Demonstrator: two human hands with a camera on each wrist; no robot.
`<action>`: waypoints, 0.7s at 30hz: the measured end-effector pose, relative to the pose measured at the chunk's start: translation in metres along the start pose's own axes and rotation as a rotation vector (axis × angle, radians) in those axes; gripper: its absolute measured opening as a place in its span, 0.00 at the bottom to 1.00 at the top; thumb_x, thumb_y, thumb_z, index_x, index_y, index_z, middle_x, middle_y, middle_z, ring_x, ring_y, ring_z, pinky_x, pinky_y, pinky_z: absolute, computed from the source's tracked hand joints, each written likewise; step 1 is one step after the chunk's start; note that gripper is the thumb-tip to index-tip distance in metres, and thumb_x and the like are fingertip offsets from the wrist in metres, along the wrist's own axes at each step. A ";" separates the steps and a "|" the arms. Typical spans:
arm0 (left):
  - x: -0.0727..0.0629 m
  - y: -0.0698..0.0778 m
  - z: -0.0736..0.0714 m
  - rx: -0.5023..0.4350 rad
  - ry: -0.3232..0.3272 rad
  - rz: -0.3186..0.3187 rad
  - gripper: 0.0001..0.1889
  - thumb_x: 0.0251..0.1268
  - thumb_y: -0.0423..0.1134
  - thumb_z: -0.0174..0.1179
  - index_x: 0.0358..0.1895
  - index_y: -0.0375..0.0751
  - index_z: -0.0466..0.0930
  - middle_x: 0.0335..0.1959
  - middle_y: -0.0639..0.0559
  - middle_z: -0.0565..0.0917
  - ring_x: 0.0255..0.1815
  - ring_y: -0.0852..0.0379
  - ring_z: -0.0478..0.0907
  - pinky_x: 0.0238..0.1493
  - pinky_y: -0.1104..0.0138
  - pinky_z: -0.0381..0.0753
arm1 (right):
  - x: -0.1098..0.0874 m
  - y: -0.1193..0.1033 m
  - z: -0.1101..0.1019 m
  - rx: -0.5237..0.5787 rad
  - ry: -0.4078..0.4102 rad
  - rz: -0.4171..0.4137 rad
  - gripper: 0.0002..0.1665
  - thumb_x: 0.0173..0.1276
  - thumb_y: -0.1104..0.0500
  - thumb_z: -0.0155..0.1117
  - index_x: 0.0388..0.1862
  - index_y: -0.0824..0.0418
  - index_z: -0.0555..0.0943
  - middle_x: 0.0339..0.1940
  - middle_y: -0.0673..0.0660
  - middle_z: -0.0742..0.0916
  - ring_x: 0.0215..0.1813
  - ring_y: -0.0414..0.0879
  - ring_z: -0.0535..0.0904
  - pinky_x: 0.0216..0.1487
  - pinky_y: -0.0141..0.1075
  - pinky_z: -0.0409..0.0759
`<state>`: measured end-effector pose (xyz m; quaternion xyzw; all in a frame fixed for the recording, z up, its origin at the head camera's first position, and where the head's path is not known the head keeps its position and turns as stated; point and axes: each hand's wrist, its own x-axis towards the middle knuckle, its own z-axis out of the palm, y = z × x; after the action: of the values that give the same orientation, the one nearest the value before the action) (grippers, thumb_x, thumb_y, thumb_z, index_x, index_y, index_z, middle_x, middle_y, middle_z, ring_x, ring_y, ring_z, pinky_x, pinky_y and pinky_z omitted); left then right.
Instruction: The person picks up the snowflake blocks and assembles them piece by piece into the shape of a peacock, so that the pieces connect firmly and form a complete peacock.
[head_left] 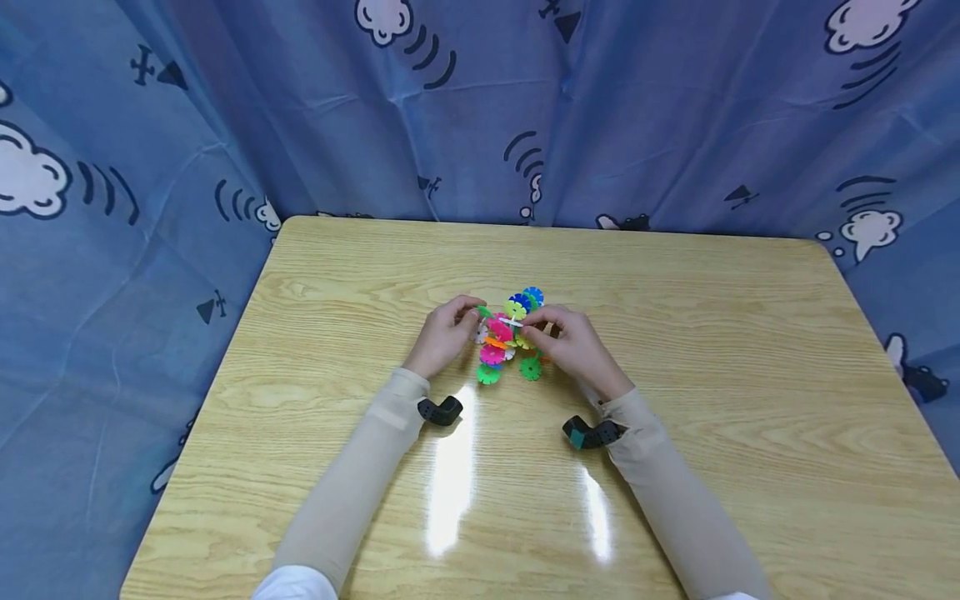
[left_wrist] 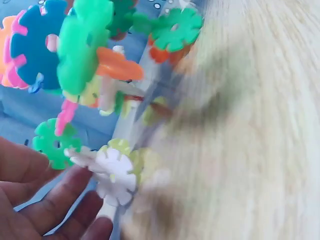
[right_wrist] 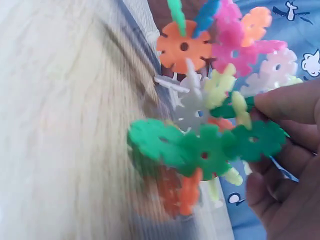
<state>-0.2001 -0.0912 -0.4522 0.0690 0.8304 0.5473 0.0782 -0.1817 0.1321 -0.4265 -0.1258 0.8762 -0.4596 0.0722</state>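
Observation:
A built figure of interlocking plastic snowflake discs [head_left: 501,331], in green, pink, white, yellow, orange and blue, is between both hands over the table. My left hand [head_left: 444,335] pinches a green disc [left_wrist: 56,144] at the figure's left side. Below that disc, its other fingers lie partly extended beside a white disc [left_wrist: 116,172]. From the right, my right hand [head_left: 567,343] pinches a dark green disc [right_wrist: 230,108] between thumb and forefinger. A row of joined green discs [right_wrist: 205,152] sits in front of those fingers.
The wood-grain table [head_left: 360,275] stretches out around the figure, with bright reflections toward its front. Behind and at the sides hangs a blue patterned curtain [head_left: 480,108]. Black wrist devices [head_left: 441,411] sit by both cuffs.

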 end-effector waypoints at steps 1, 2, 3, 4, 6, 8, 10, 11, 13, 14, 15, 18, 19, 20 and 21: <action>0.000 0.001 0.000 0.006 -0.005 0.001 0.16 0.80 0.39 0.48 0.62 0.41 0.79 0.50 0.44 0.86 0.43 0.54 0.80 0.42 0.67 0.78 | -0.003 0.001 -0.002 -0.014 -0.023 -0.011 0.10 0.74 0.60 0.63 0.50 0.60 0.86 0.45 0.59 0.86 0.40 0.50 0.75 0.39 0.35 0.76; 0.000 0.001 0.000 0.011 -0.012 0.003 0.17 0.81 0.39 0.47 0.64 0.41 0.78 0.52 0.44 0.86 0.44 0.53 0.80 0.42 0.66 0.77 | -0.005 0.001 -0.003 -0.023 -0.045 -0.027 0.11 0.75 0.60 0.63 0.51 0.60 0.86 0.46 0.59 0.86 0.41 0.50 0.77 0.40 0.35 0.77; -0.001 0.002 -0.001 0.014 -0.020 0.002 0.18 0.82 0.40 0.46 0.65 0.42 0.77 0.54 0.44 0.86 0.47 0.53 0.81 0.44 0.66 0.77 | -0.008 0.002 -0.005 -0.033 -0.068 -0.039 0.12 0.75 0.61 0.62 0.53 0.60 0.85 0.47 0.58 0.87 0.43 0.50 0.78 0.41 0.36 0.79; -0.001 0.003 -0.001 0.015 -0.025 0.001 0.19 0.82 0.40 0.45 0.66 0.42 0.76 0.56 0.44 0.85 0.43 0.52 0.80 0.40 0.65 0.77 | -0.010 0.001 -0.006 -0.045 -0.092 -0.053 0.13 0.74 0.61 0.62 0.54 0.60 0.85 0.48 0.58 0.87 0.45 0.50 0.79 0.44 0.37 0.81; -0.002 0.004 -0.002 0.017 -0.016 -0.003 0.19 0.82 0.39 0.44 0.67 0.42 0.76 0.59 0.45 0.84 0.49 0.53 0.81 0.47 0.66 0.78 | -0.015 0.000 -0.009 -0.062 -0.138 -0.083 0.15 0.74 0.62 0.62 0.57 0.60 0.83 0.52 0.58 0.87 0.49 0.51 0.82 0.48 0.41 0.84; -0.002 0.004 -0.004 0.027 0.024 -0.020 0.19 0.81 0.38 0.44 0.66 0.42 0.76 0.59 0.45 0.83 0.49 0.54 0.79 0.49 0.66 0.77 | -0.018 -0.002 -0.012 -0.079 -0.172 -0.103 0.17 0.74 0.62 0.63 0.59 0.59 0.82 0.54 0.57 0.87 0.51 0.50 0.83 0.51 0.43 0.85; -0.002 0.004 -0.008 0.038 0.067 -0.051 0.18 0.80 0.37 0.43 0.63 0.41 0.78 0.55 0.44 0.84 0.40 0.54 0.76 0.42 0.66 0.76 | -0.021 -0.006 -0.015 -0.113 -0.196 -0.112 0.17 0.74 0.61 0.63 0.60 0.59 0.81 0.52 0.56 0.87 0.51 0.49 0.83 0.52 0.43 0.85; -0.002 0.004 -0.010 0.046 0.081 -0.073 0.17 0.79 0.36 0.43 0.61 0.41 0.78 0.52 0.45 0.84 0.42 0.55 0.77 0.43 0.67 0.75 | -0.023 -0.009 -0.017 -0.136 -0.202 -0.113 0.17 0.74 0.61 0.64 0.59 0.59 0.82 0.50 0.55 0.87 0.49 0.48 0.83 0.51 0.42 0.85; -0.002 0.004 -0.013 0.063 0.080 -0.119 0.17 0.77 0.35 0.43 0.58 0.40 0.79 0.46 0.44 0.84 0.36 0.54 0.75 0.39 0.66 0.73 | -0.025 -0.014 -0.020 -0.193 -0.215 -0.102 0.15 0.74 0.59 0.64 0.57 0.59 0.82 0.45 0.53 0.87 0.45 0.45 0.82 0.48 0.40 0.84; -0.002 0.004 -0.015 0.066 0.064 -0.144 0.16 0.76 0.36 0.43 0.57 0.40 0.78 0.43 0.45 0.85 0.35 0.53 0.75 0.38 0.66 0.73 | -0.026 -0.016 -0.021 -0.219 -0.228 -0.094 0.14 0.74 0.58 0.64 0.55 0.59 0.82 0.43 0.52 0.87 0.43 0.44 0.81 0.46 0.39 0.83; -0.002 0.004 -0.016 0.062 0.038 -0.165 0.16 0.76 0.36 0.42 0.57 0.40 0.78 0.42 0.45 0.86 0.34 0.54 0.76 0.38 0.67 0.74 | -0.027 -0.019 -0.022 -0.238 -0.246 -0.085 0.13 0.74 0.58 0.64 0.55 0.60 0.82 0.41 0.52 0.87 0.42 0.44 0.81 0.46 0.38 0.83; -0.001 0.004 -0.018 0.014 -0.049 -0.204 0.16 0.78 0.37 0.42 0.58 0.38 0.77 0.43 0.43 0.86 0.38 0.56 0.81 0.42 0.69 0.79 | -0.029 -0.024 -0.024 -0.250 -0.311 -0.053 0.15 0.75 0.59 0.63 0.57 0.59 0.79 0.41 0.53 0.89 0.43 0.43 0.83 0.44 0.37 0.83; -0.001 0.004 -0.018 -0.016 -0.071 -0.211 0.16 0.79 0.38 0.41 0.59 0.37 0.76 0.45 0.42 0.86 0.39 0.56 0.82 0.42 0.69 0.81 | -0.029 -0.026 -0.024 -0.246 -0.333 -0.049 0.17 0.75 0.59 0.62 0.60 0.59 0.78 0.42 0.53 0.89 0.43 0.43 0.84 0.44 0.37 0.83; 0.000 0.003 -0.018 -0.049 -0.090 -0.221 0.17 0.81 0.39 0.41 0.59 0.36 0.75 0.46 0.41 0.86 0.39 0.55 0.82 0.42 0.69 0.83 | -0.030 -0.027 -0.024 -0.235 -0.351 -0.051 0.19 0.75 0.59 0.62 0.62 0.59 0.76 0.43 0.54 0.89 0.44 0.43 0.84 0.44 0.37 0.84; 0.000 0.003 -0.018 -0.079 -0.108 -0.226 0.18 0.82 0.39 0.40 0.60 0.35 0.75 0.48 0.39 0.85 0.40 0.55 0.83 0.41 0.69 0.84 | -0.030 -0.028 -0.023 -0.229 -0.362 -0.060 0.20 0.75 0.60 0.62 0.63 0.59 0.75 0.43 0.55 0.89 0.44 0.43 0.85 0.43 0.37 0.84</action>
<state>-0.2042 -0.1060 -0.4423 0.0012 0.8052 0.5628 0.1867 -0.1538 0.1439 -0.3896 -0.2396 0.8913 -0.3288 0.2001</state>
